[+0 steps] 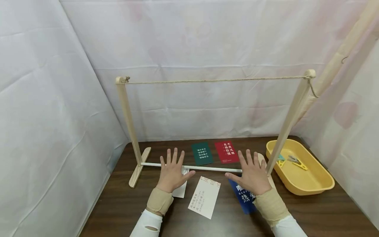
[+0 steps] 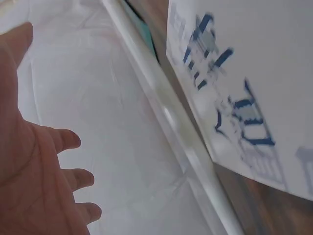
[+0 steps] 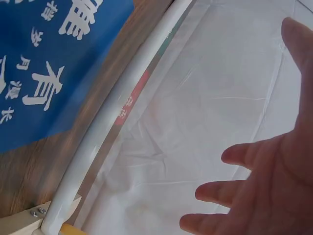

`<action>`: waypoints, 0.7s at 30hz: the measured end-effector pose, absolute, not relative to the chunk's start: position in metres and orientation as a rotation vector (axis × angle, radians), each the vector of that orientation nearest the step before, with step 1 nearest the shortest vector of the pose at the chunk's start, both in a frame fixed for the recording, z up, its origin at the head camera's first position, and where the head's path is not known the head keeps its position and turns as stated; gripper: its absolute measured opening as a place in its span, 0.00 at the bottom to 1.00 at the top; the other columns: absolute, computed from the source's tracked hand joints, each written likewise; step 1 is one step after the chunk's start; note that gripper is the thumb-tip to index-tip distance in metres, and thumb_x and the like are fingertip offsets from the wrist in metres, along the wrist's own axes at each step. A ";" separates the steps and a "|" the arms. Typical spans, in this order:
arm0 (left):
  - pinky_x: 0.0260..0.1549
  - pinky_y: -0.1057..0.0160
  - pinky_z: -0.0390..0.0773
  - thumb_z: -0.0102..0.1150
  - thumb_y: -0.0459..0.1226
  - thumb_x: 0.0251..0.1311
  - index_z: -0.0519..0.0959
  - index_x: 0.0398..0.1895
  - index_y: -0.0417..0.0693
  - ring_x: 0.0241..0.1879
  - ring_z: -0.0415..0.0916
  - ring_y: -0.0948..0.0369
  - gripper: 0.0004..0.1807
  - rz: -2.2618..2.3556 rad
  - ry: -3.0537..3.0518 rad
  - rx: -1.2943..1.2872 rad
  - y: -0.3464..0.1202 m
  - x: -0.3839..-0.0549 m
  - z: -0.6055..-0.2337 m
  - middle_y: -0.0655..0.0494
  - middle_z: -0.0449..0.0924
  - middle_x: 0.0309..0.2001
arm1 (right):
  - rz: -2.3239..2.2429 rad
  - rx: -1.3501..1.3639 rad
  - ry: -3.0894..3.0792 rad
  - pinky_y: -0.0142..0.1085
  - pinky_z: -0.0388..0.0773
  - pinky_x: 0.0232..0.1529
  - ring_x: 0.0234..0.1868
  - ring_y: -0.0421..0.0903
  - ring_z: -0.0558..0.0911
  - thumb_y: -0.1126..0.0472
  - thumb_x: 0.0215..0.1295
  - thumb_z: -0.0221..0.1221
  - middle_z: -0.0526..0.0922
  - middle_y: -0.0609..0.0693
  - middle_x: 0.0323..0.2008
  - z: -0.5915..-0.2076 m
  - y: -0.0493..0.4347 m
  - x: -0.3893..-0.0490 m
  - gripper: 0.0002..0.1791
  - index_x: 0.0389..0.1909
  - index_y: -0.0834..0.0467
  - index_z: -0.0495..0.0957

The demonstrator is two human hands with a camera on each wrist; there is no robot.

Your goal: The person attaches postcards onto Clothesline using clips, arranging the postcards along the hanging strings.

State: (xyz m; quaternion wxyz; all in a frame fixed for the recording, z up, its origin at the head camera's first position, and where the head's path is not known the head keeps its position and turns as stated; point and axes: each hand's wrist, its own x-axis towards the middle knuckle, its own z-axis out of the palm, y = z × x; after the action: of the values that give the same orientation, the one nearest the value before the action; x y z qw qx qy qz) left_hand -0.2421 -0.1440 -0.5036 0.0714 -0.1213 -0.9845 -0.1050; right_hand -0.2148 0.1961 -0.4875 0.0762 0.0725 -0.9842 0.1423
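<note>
Both hands are held palm down with fingers spread, and neither grips anything. My left hand (image 1: 171, 172) is over a white card (image 1: 179, 192) with blue print, hiding part of it. On the other side, my right hand (image 1: 252, 174) overlaps a blue card (image 1: 244, 200) with white characters. Between the hands lies a cream card (image 1: 205, 199) with handwritten-looking text. A white rod (image 1: 213, 169) runs across just above the table, its ends partly covered by the hands. Behind it are a green card (image 1: 202, 153) and a red card (image 1: 226, 156).
A wooden frame has a left post (image 1: 128, 121) and a right post (image 1: 288, 128), with a thin rope (image 1: 207, 81) strung between their tops. At the right, a yellow basin (image 1: 311, 192) contains several clips (image 1: 299, 163). White cloth (image 1: 189, 42) hangs behind and at both sides.
</note>
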 end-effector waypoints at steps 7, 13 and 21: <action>0.78 0.21 0.48 0.57 0.74 0.67 0.58 0.88 0.49 0.87 0.41 0.34 0.57 -0.278 -2.952 -0.383 -0.152 -0.240 -0.501 0.37 0.50 0.88 | 0.350 0.278 -2.901 0.80 0.58 0.73 0.78 0.82 0.62 0.21 0.65 0.62 0.62 0.77 0.80 -0.479 0.202 -0.210 0.63 0.84 0.64 0.59; 0.78 0.21 0.48 0.58 0.69 0.71 0.58 0.87 0.46 0.87 0.40 0.33 0.53 -0.336 -2.971 -0.427 -0.162 -0.243 -0.493 0.36 0.49 0.88 | 0.350 0.346 -2.870 0.75 0.62 0.75 0.77 0.81 0.65 0.22 0.64 0.64 0.63 0.76 0.79 -0.474 0.209 -0.211 0.64 0.84 0.65 0.60; 0.77 0.20 0.50 0.56 0.68 0.73 0.57 0.88 0.45 0.87 0.41 0.33 0.52 -0.312 -3.008 -0.441 -0.175 -0.242 -0.487 0.36 0.49 0.88 | 0.369 0.489 -2.768 0.70 0.65 0.76 0.74 0.80 0.70 0.28 0.63 0.70 0.67 0.78 0.77 -0.466 0.213 -0.209 0.61 0.80 0.69 0.64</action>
State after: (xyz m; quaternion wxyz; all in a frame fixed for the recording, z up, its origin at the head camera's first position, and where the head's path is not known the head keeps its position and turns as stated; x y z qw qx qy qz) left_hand -0.2423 -0.1749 -0.4873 0.0428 -0.1440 -0.9834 -0.1021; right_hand -0.2086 0.2135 -0.4665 0.1527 0.1706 -0.9649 0.1287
